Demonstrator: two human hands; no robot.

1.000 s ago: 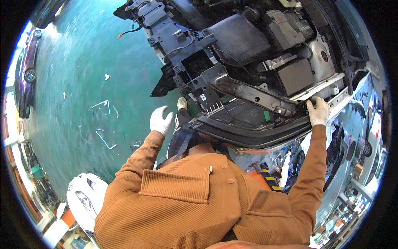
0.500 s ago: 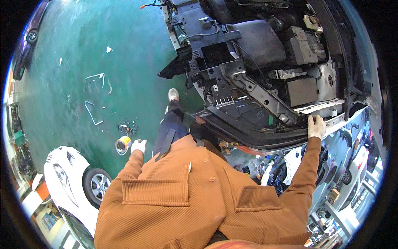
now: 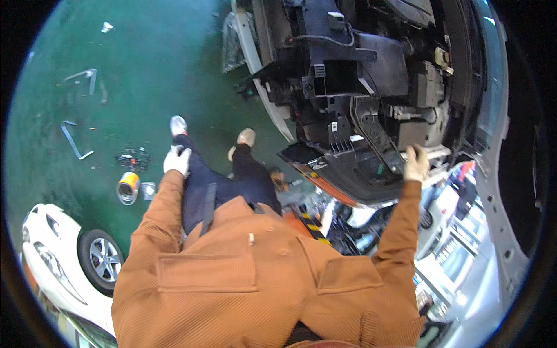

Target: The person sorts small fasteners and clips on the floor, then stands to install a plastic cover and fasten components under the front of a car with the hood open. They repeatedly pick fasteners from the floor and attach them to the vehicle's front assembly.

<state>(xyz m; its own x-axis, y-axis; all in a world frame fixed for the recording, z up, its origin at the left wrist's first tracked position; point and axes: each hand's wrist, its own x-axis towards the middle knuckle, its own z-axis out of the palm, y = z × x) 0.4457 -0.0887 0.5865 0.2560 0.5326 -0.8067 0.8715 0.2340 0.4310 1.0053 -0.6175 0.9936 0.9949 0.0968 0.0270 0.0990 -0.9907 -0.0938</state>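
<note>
My left hand (image 3: 177, 161), in a white glove, hangs beside my left thigh with its fingers loosely apart and nothing visible in it. On the right, my gloved right hand (image 3: 416, 164) rests at the side edge of a car's exposed engine bay. Its fingers are slightly apart, and I see nothing held; what lies beneath the palm is hidden. It is close to the lower end of a dark slanted metal brace (image 3: 371, 124). A long dark headlight (image 3: 348, 177) lies just left of it, and a pale metal fender rail (image 3: 439, 153) is alongside.
On the green floor (image 3: 168, 69) lie bent metal strips (image 3: 74, 141), a pile of small dark fasteners (image 3: 133, 158) and a yellow-and-white can (image 3: 128, 187). A white car (image 3: 55, 255) stands at lower left. The raised hood (image 3: 493, 191) arches over the right side.
My view has shifted, so the engine bay appears farther right. My left hand has moved in against my thigh, and both feet now show. The right hand stays at the engine bay's edge.
</note>
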